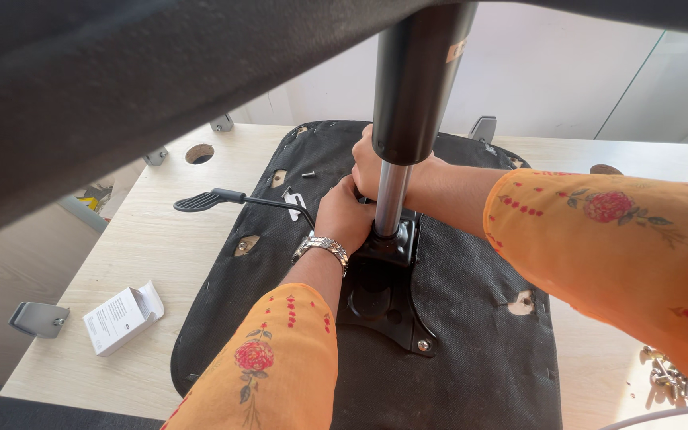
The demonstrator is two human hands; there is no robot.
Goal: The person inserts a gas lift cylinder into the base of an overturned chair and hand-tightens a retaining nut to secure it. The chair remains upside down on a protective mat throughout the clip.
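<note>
Gas-lift column (392,187), a shiny steel rod under a fat black cylinder, standing upright in the black metal seat plate (384,291) bolted at the middle of the upturned black fabric seat base (471,334). Left hand (342,219), silver link watch at the wrist, pressed against the plate just beside the rod's foot, fingers curled together and tucked down out of sight at the tips. Right hand (372,163) behind the rod, just under the black cylinder, fingers closed together around it; grip partly hidden by the column itself. Both forearms in orange sleeves with red flower print. Black adjustment lever (224,201) with ribbed paddle sticking out leftward from the plate, over the seat's edge. Seat base lying flat on a pale wooden tabletop (145,247). Small white cardboard box (121,317) near the table's left edge, well apart from the hands. Loose pile of screws and fittings (666,378) at the far right.
</note>
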